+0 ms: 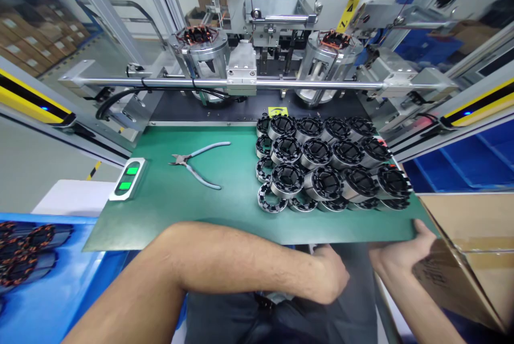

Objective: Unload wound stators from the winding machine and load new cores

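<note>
Grips unclear: right hand (409, 250) at the table's (225, 210) right corner, left hand (331, 275) by its front. Gentle moves should suit stacked cores (343, 161)

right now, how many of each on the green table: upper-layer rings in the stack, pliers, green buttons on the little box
upper-layer rings: 12
pliers: 1
green buttons: 2
total: 15

- Pliers (181, 160): handles spread.
- Switch box (128, 178), green buttons (131, 171): left of pliers.
- Blue bins (450, 170): far right of pliers.
- Stacked cartons (38, 39): well beyond pliers, leftward.
</note>
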`<act>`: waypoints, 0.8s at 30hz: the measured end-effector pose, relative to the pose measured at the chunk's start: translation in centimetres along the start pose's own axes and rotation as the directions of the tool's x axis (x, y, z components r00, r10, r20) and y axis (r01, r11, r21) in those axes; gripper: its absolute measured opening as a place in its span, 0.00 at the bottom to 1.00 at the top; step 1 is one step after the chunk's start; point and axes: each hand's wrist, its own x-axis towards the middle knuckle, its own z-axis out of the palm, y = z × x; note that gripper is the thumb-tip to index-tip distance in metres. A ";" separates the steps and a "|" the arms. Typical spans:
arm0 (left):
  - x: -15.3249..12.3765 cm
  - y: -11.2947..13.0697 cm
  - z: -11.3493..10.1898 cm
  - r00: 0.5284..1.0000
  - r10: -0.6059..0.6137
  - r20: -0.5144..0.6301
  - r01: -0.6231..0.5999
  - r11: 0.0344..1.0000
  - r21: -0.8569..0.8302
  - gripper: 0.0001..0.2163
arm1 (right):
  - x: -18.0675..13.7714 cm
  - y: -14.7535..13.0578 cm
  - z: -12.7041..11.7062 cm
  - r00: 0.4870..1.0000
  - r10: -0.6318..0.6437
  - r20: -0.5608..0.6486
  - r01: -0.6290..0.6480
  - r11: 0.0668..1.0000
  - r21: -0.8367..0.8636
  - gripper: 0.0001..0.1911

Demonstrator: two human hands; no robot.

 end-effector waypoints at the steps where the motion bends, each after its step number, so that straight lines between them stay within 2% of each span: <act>1: 0.0 0.0 0.0 1.000 -0.005 -0.008 0.005 1.000 -0.001 0.11 | -0.1 0.0 0.0 1.000 0.004 0.000 -0.004 1.000 -0.001 0.14; 7: -0.2 0.0 0.0 0.998 -0.062 0.003 0.062 0.996 -0.070 0.13 | -0.3 -0.2 0.2 1.000 0.013 -0.011 -0.013 1.000 0.001 0.15; 15: -0.1 0.0 0.2 0.989 -0.101 -0.105 0.085 0.986 -0.147 0.10 | -0.4 -0.3 0.4 1.000 0.002 -0.015 -0.002 1.000 -0.002 0.14; 20: 0.1 0.0 0.5 0.992 -0.119 -0.038 0.111 0.977 -0.182 0.14 | -0.4 -0.2 0.4 1.000 0.002 -0.012 -0.002 1.000 -0.003 0.17; 24: 0.2 -0.1 0.6 0.998 -0.061 -0.008 0.059 0.990 -0.127 0.14 | -0.4 -0.1 0.4 1.000 0.001 -0.016 -0.001 1.000 0.011 0.18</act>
